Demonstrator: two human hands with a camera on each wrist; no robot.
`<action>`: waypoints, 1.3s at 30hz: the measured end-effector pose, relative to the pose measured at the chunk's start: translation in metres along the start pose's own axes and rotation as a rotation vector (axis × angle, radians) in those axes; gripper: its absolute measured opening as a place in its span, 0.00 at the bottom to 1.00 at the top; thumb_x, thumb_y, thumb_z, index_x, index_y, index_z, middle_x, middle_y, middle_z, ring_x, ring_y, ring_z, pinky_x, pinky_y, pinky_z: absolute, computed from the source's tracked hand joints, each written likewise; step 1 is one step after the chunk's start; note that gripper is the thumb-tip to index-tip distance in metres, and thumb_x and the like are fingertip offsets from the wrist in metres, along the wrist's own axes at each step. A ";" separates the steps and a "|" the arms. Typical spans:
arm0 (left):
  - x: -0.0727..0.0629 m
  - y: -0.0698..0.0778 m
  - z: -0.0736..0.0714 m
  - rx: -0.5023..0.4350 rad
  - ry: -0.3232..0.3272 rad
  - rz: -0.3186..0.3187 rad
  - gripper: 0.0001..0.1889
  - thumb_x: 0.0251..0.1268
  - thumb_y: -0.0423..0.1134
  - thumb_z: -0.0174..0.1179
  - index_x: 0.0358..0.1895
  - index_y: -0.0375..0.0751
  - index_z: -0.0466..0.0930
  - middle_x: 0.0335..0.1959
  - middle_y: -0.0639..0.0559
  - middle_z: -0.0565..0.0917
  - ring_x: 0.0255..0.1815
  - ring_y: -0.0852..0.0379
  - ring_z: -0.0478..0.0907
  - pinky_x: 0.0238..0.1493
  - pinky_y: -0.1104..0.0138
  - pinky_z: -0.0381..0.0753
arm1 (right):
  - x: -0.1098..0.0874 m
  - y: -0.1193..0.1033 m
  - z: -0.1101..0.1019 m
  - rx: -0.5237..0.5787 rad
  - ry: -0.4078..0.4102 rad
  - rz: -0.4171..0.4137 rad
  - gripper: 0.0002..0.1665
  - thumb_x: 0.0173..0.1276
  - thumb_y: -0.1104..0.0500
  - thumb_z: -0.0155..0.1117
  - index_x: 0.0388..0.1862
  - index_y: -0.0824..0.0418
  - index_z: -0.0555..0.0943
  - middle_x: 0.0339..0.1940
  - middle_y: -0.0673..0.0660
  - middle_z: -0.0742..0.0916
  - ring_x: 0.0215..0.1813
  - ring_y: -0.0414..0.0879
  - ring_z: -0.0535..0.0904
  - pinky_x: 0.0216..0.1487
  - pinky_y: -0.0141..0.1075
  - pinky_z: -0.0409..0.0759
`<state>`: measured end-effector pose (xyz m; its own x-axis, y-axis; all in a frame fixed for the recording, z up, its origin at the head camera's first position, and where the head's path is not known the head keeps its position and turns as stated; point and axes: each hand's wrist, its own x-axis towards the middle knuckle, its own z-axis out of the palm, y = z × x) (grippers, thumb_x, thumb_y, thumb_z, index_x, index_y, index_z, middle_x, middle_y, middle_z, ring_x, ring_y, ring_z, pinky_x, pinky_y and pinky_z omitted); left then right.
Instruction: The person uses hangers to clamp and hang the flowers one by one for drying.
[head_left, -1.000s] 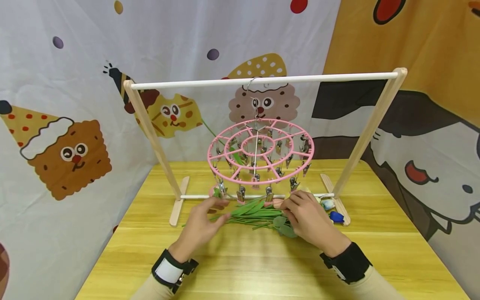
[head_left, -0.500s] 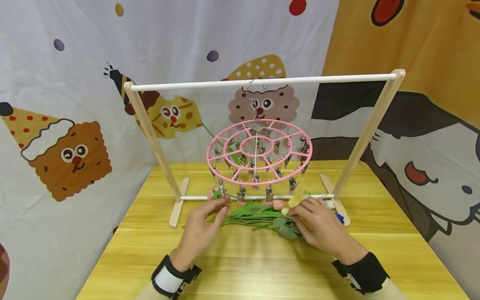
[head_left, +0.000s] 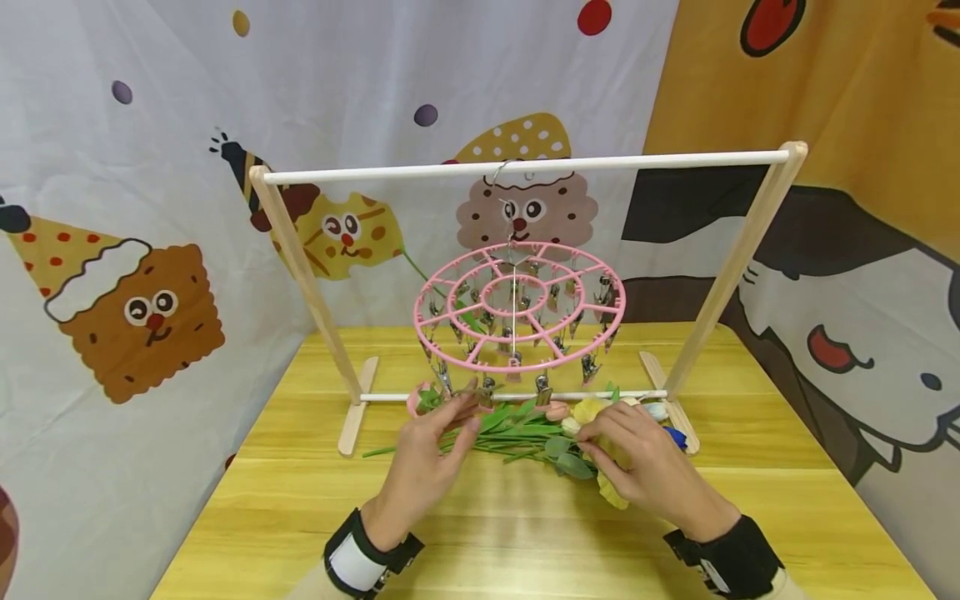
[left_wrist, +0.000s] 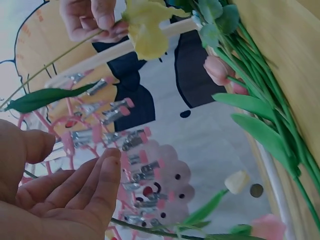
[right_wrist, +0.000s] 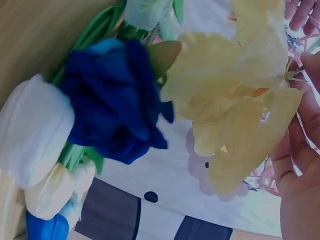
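Note:
My right hand (head_left: 637, 442) pinches the thin stem of a yellow artificial flower (right_wrist: 215, 100) just below its bloom. In the left wrist view that stem, with a long green leaf (left_wrist: 50, 97), slants down toward my left hand (left_wrist: 70, 195). The left hand's thumb and fingers are apart, near the metal clips (left_wrist: 142, 170) of a pink round clip hanger (head_left: 517, 367). In the head view, the left fingers reach right under the hanger's front edge. Below both hands lies a bunch of artificial flowers (head_left: 517, 433) with green stems, its blooms toward the right.
The hanger hangs from the white bar (head_left: 375, 172) of a wooden rack (head_left: 307, 283) standing on the wooden table (head_left: 510, 533). A pink flower (head_left: 417, 400) is at the hanger's left front. Blue (right_wrist: 110, 100) and white blooms (right_wrist: 35, 130) lie at the right. A printed cloth (head_left: 150, 467) hangs behind.
My left hand has shifted right toward the front clips after a small move left. The right hand has moved slightly right, and yellow petals now show beneath it.

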<state>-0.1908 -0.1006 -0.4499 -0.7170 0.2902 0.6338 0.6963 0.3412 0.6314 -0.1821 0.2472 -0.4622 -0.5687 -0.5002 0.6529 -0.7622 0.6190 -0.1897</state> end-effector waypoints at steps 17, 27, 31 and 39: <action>0.012 0.013 0.015 0.090 0.105 0.054 0.18 0.91 0.30 0.62 0.74 0.38 0.87 0.54 0.48 0.98 0.55 0.53 0.97 0.74 0.36 0.86 | 0.016 -0.013 0.000 0.141 0.198 -0.060 0.12 0.78 0.65 0.81 0.54 0.52 0.92 0.47 0.44 0.94 0.49 0.40 0.91 0.65 0.27 0.84; 0.014 0.017 0.018 0.066 0.112 0.003 0.24 0.89 0.34 0.67 0.80 0.37 0.82 0.59 0.43 0.97 0.55 0.52 0.98 0.77 0.32 0.86 | 0.016 -0.024 0.006 0.217 0.204 0.034 0.20 0.71 0.73 0.83 0.54 0.53 0.92 0.47 0.50 0.96 0.51 0.45 0.94 0.65 0.24 0.87; 0.014 0.020 0.020 0.038 0.122 -0.038 0.26 0.88 0.37 0.69 0.82 0.40 0.81 0.63 0.44 0.96 0.55 0.52 0.98 0.79 0.18 0.72 | 0.018 -0.028 0.010 0.268 0.212 0.027 0.10 0.81 0.65 0.79 0.55 0.53 0.91 0.47 0.53 0.96 0.50 0.44 0.94 0.61 0.25 0.90; 0.016 0.023 0.023 0.009 0.151 -0.072 0.22 0.89 0.38 0.68 0.78 0.38 0.84 0.59 0.43 0.97 0.55 0.49 0.99 0.84 0.20 0.66 | 0.022 -0.034 0.021 0.348 0.223 0.026 0.20 0.73 0.74 0.81 0.55 0.55 0.91 0.48 0.51 0.96 0.48 0.46 0.94 0.57 0.26 0.91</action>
<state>-0.1875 -0.0675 -0.4354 -0.7517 0.1273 0.6471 0.6423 0.3643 0.6744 -0.1758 0.2021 -0.4569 -0.5376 -0.3196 0.7803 -0.8290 0.3692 -0.4200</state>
